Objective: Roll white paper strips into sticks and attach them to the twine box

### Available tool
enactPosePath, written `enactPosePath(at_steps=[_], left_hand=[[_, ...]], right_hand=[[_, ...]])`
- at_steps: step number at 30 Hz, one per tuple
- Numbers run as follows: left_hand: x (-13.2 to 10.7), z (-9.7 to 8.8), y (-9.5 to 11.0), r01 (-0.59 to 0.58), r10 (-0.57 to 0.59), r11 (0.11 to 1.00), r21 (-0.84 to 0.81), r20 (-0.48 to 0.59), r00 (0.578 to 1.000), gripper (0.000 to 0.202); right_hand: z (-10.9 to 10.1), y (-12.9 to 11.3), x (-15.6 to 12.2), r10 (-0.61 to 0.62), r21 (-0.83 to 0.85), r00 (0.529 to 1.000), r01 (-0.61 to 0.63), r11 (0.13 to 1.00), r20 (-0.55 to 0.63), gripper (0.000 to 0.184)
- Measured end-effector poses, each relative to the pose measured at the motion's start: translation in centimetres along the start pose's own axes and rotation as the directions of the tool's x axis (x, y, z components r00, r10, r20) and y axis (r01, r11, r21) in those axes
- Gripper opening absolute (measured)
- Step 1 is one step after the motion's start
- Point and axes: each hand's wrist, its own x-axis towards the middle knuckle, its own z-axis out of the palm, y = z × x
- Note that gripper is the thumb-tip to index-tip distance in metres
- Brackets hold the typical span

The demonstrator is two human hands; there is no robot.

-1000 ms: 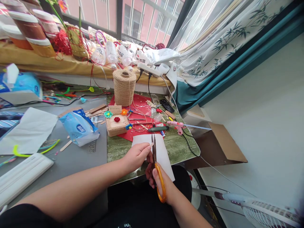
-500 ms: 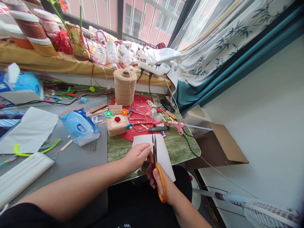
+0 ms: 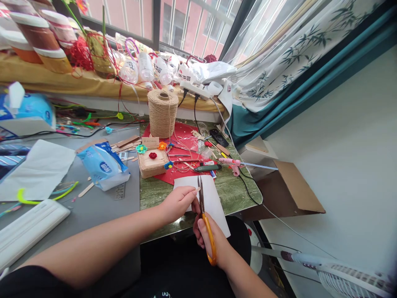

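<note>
My right hand (image 3: pixel 214 236) is closed round the orange handles of a pair of scissors (image 3: pixel 211 244). The narrow dark blades point away from me and stand slightly apart at the tips. My left hand (image 3: pixel 179 203) is closed in a pinch beside the blades. From its fingertips pokes the end of a small pale strip (image 3: pixel 197 189), right at the blades; the rest of it is hidden. Below both hands, a white sheet of paper (image 3: pixel 217 213) lies over the table's front edge. Just beyond it stands a twine-wrapped box (image 3: pixel 153 165) with crocheted flowers.
A big twine spool (image 3: pixel 163 116) stands on red paper (image 3: pixel 173 177) behind the box. A pink glue gun (image 3: pixel 231 163) and a utility knife (image 3: pixel 208 168) lie to the right. Blue wipes (image 3: pixel 104 165) and craft sticks (image 3: pixel 87 189) are left. An open cardboard box (image 3: pixel 299 188) is beside the table.
Both hands and the scissors stay in nearly the same place. The scissors have tilted a little, and their tips sit slightly further left.
</note>
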Motion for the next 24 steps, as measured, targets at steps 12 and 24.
enactPosePath(at_steps=[12, 24], left_hand=[[0.2, -0.9, 0.2, -0.078, 0.082, 0.993, -0.091, 0.044, 0.996, 0.048], [-0.5, 0.3, 0.5, 0.026, 0.011, 0.995, -0.092, 0.385, 0.923, 0.051]], right_hand=[[-0.7, -0.9, 0.2, 0.053, 0.162, 0.994, -0.037, 0.986, -0.091, 0.041], [-2.2, -5.3, 0.4, -0.178, 0.49, 0.957, 0.272, 0.828, -0.23, 0.026]])
